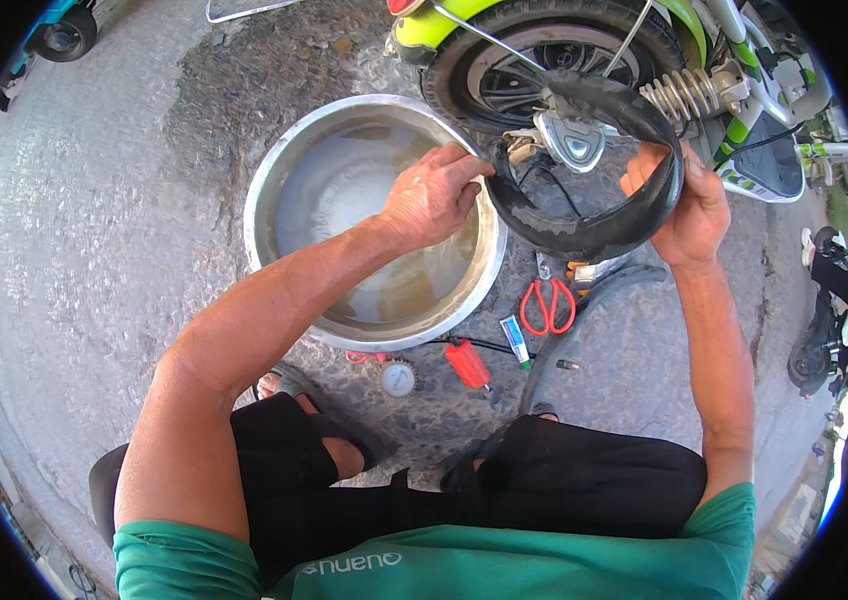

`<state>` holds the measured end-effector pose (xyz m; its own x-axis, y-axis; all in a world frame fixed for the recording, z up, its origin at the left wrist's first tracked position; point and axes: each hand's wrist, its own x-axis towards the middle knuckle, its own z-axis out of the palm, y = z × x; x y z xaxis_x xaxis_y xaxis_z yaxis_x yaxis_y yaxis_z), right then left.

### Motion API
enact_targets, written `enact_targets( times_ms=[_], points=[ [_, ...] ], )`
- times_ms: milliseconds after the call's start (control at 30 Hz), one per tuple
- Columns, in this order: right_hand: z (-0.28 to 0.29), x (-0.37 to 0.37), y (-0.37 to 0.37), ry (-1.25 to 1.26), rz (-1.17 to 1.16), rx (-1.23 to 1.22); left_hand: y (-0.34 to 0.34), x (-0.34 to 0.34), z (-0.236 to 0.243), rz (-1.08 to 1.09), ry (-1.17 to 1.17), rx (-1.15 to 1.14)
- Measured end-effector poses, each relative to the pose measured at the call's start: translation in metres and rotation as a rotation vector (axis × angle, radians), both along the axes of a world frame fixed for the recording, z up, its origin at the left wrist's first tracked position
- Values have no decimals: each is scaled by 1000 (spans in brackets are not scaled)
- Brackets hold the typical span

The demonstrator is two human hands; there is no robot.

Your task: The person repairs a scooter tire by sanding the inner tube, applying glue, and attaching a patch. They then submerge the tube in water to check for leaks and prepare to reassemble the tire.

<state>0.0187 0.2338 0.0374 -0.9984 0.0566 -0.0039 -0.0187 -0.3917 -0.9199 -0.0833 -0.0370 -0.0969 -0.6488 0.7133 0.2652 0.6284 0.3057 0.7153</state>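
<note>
I hold the black inner tube [584, 235] between my hands, just beside the steel basin [274, 180]: left hand [431, 200] and right hand [689, 205] both grip it.

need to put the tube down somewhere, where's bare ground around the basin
Bare concrete lies wide open left of the basin, out to the picture's rim. A smaller free strip runs right of the right hand, below the scooter. Crowded: between basin and knees, with scissors, glue tube, red tool and gauge.
</note>
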Motion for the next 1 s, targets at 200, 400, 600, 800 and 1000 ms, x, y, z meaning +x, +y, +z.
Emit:
enact_targets(
  times_ms=[200, 400, 600, 800, 1000],
  points=[
    [-8, -8, 34, 67, 198, -186, 6, -8, 5, -27, 27, 59],
    [5, -15, 8, -20, -84, -117, 9, -17, 1, -156, 86, 81],
    [14, -30, 17, -89, -112, -234, 17, -29, 2, -237, -60, 74],
    [26, -55, -5, -82, -131, -268, 7, -43, 4, -280, -245, 15],
    [24, -68, 2, -85, -193, -269, 8, -56, -8, -232, -436, 121]
  ],
)
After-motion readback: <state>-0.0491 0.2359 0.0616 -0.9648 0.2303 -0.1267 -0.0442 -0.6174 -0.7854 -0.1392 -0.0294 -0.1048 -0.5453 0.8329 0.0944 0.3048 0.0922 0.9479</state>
